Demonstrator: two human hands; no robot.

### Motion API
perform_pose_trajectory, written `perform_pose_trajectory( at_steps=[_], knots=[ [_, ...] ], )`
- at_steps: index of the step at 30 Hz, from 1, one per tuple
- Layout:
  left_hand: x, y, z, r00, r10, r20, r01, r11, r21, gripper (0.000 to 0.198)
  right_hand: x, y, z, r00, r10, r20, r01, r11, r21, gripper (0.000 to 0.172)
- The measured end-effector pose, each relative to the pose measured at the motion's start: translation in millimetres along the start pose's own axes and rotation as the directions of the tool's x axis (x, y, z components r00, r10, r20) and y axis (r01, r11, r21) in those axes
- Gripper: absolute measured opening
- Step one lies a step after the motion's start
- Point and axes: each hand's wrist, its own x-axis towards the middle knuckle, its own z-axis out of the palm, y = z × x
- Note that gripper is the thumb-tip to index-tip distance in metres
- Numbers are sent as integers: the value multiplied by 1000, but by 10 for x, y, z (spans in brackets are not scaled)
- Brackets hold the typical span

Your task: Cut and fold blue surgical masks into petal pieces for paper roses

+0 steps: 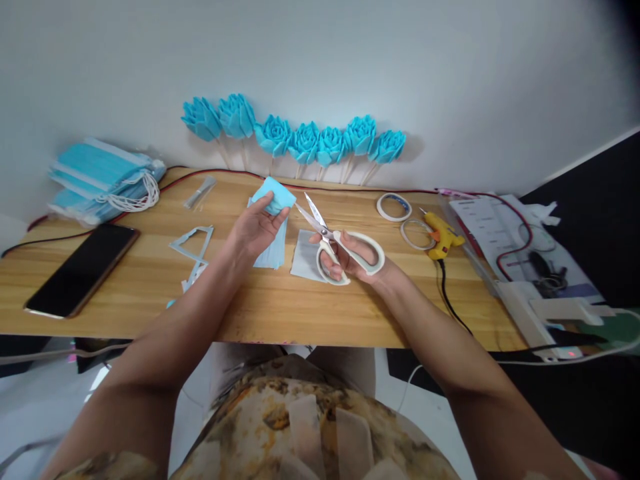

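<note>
Pinched in my left hand (261, 227) is a folded piece of light blue mask fabric (276, 195), held up above the table. My right hand (357, 261) has its fingers through the white handles of a pair of scissors (324, 233). The blades are parted and point up and left, their tips close to the fabric's right edge. Under my left hand lies a pleated blue strip of mask material (273, 250). A pale grey-white sheet (306, 257) lies beside it, partly behind the scissors.
Several blue fabric flowers (306, 143) on sticks lean against the wall. Masks (103, 175) and a phone (83, 270) lie at left, near white scraps (193, 247). At right are tape rolls (394, 207), a yellow glue gun (443, 237) with its cord, and a power strip (530, 320).
</note>
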Motion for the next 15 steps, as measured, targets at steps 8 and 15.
perform_pose_trajectory(
  at_steps=[8, 15],
  knots=[
    [-49, -1, 33, 1000, -21, -8, 21, 1000, 0, 19, 20, 32, -50, 998, -43, 43, 42, 999, 16, 65],
    [-11, -24, -13, 999, 1, 34, -2, 999, 42, 19, 16, 5, -17, 998, -41, 41, 41, 999, 0, 63]
  ],
)
